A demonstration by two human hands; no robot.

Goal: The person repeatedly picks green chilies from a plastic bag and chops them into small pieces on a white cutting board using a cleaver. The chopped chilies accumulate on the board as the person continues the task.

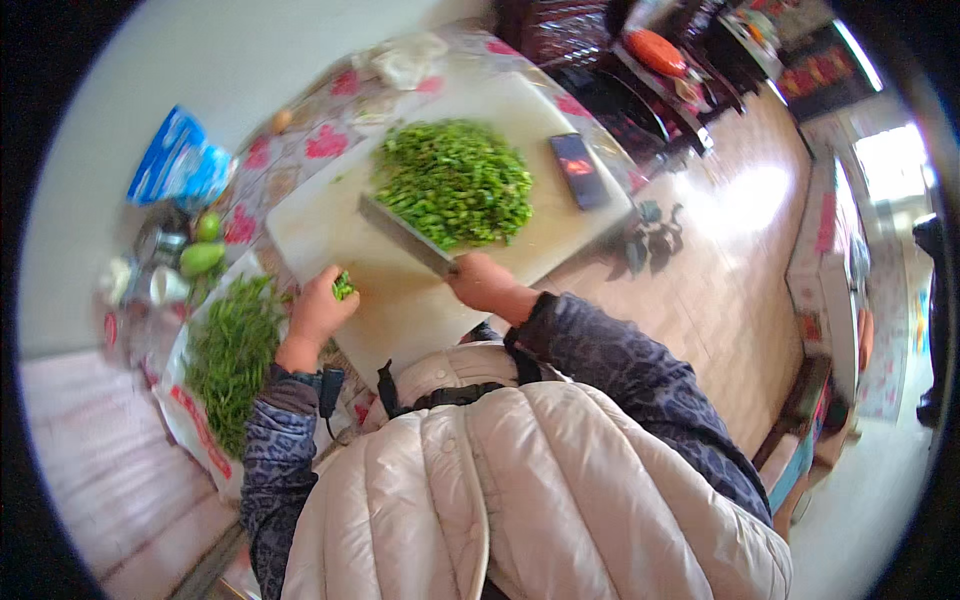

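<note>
My right hand (486, 283) grips the handle of a kitchen knife (409, 236), whose broad blade points up and left across the cutting board (397, 307). The blade lies along the near left side of a large heap of chopped green vegetable (454, 180). Over the left edge of the board, my left hand (319, 311) is closed around a small bunch of green stalks (343, 286). Left of that hand, long leafy greens (234, 356) rest on a white plastic bag (176, 420) with red printing.
A phone (578, 171) lies on the board's right side. Beyond the left edge are a blue packet (180, 161), green fruits (202, 257), a white cup (168, 286) and an egg (281, 121). White crumpled cloth or plastic (405, 60) sits at the back of the flowered tablecloth (326, 141).
</note>
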